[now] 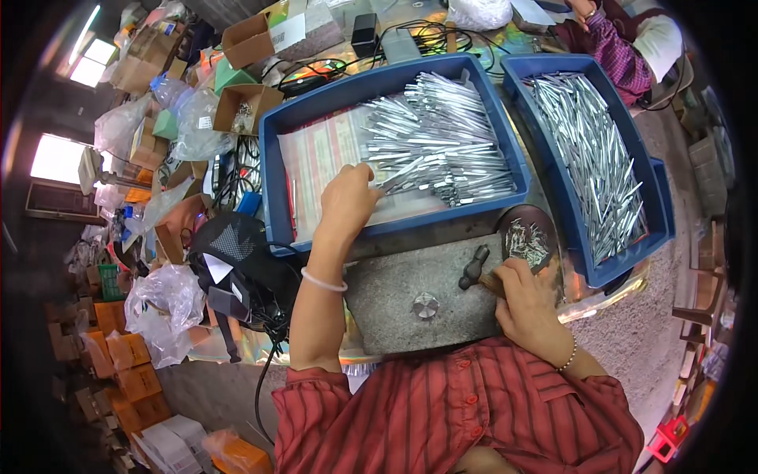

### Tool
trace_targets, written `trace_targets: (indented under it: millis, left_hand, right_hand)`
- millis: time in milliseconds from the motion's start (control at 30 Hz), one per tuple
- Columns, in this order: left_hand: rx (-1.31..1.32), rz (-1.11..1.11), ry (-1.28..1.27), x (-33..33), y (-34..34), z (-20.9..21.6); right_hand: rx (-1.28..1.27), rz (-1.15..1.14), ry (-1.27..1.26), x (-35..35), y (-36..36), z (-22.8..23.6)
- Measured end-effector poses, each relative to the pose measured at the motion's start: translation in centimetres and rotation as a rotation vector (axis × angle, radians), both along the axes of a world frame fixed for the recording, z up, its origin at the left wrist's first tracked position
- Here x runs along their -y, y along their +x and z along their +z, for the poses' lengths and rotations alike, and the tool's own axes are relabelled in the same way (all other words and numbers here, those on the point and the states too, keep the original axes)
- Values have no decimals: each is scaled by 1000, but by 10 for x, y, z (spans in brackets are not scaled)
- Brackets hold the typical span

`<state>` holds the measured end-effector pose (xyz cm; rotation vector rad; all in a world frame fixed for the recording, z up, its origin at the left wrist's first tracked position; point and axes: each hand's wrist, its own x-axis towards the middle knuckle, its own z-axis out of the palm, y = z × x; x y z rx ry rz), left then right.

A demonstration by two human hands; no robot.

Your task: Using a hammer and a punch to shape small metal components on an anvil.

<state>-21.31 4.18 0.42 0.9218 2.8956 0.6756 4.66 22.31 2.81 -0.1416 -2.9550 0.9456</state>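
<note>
My left hand reaches over the left blue tray, its fingers curled together at the edge of a heap of slim silvery metal pieces. Whatever those fingers pinch, if anything, is too small to make out. At the right end of a grey slab, my right hand is closed round the wooden handle of a small hammer, whose dark head lies over the slab. A round shiny metal disc sits on the slab. Just beyond my right hand, a dark round dish holds small metal pins.
A second blue tray, full of similar metal pieces, stands at the right. Left of the slab are a black mesh bag and cables. Cardboard boxes and plastic bags crowd the left. Another person's sleeve shows at the far right.
</note>
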Motion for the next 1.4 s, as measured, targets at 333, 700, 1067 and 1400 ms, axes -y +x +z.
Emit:
trace_targets:
  millis: [333, 700, 1067, 1400]
  left_hand:
    - [147, -82, -179, -13, -24, -24]
    - [-10, 140, 400, 15, 41, 72]
    - [87, 110, 424, 57, 146, 94]
    - [127, -40, 286, 57, 159, 76]
  right_hand:
    - [18, -4, -43, -5, -7, 0]
    - [-107, -125, -213, -26, 2, -16]
    - [-121, -382, -21, -60, -14, -45]
    - [-87, -339, 82, -70, -22, -63]
